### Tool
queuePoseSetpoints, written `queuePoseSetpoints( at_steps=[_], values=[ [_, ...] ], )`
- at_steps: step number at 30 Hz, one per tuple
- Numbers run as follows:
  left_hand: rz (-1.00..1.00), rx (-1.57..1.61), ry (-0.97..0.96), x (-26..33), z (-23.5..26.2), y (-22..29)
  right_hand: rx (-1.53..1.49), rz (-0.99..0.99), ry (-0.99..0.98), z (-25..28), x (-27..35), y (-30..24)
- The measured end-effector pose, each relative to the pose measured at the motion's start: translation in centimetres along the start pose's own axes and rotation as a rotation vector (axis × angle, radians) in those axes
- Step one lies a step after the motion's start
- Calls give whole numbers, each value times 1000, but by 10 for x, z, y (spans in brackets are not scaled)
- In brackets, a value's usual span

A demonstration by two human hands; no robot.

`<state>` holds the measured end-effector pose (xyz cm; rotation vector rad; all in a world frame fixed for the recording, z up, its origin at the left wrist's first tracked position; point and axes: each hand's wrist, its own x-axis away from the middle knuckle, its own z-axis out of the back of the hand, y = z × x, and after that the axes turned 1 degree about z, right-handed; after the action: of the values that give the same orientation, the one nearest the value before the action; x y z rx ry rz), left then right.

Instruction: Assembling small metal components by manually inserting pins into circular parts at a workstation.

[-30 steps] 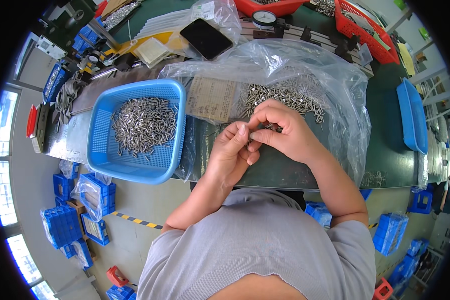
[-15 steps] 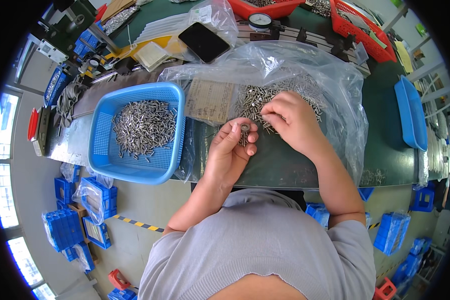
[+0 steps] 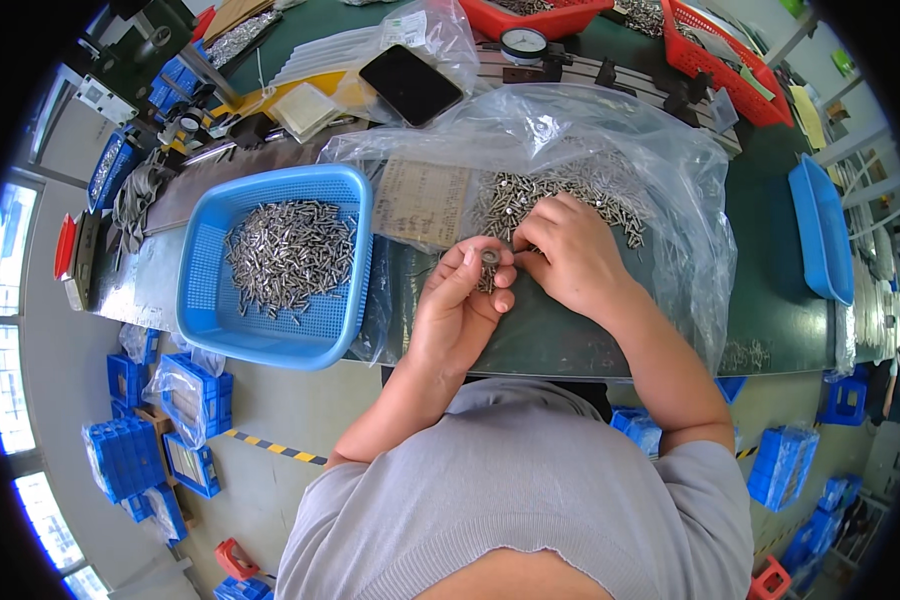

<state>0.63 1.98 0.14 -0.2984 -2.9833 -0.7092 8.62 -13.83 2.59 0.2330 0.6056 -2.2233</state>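
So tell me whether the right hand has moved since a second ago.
Yes. The right hand has left the left hand and reached out onto the screw pile on the bag, away from the blue basket.

Small metal ring-like part [image 3: 490, 257]: pinched at the left hand's fingertips, silvery, round face turned up toward the camera; too small to tell its exact kind, possibly a nut or sleeve. Short metal pins [image 3: 555, 195]: grey, shiny, loose heap spread flat on a clear plastic bag [image 3: 660, 170] on the green bench, lying every which way. The heap sits just beyond the held part, partly under the right hand.
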Motion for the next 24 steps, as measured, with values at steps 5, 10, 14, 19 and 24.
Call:
queuePoseSetpoints(
  at_steps=[5,10,14,19,24],
  values=[
    [-1,9,-4,0,0,-1,-3,-12,27,-1,0,-1],
    [5,-4,12,0,0,-2,10,47,32,-1,0,-1],
    [8,28,22,1,0,-2,-334,-103,62,12,-4,-7],
    [23,-11,50,1,-3,-2,-1321,-337,-73,13,-1,-11],
    [14,-22,57,1,-6,-2,-1258,-318,-78,9,-1,-13]
  ],
)
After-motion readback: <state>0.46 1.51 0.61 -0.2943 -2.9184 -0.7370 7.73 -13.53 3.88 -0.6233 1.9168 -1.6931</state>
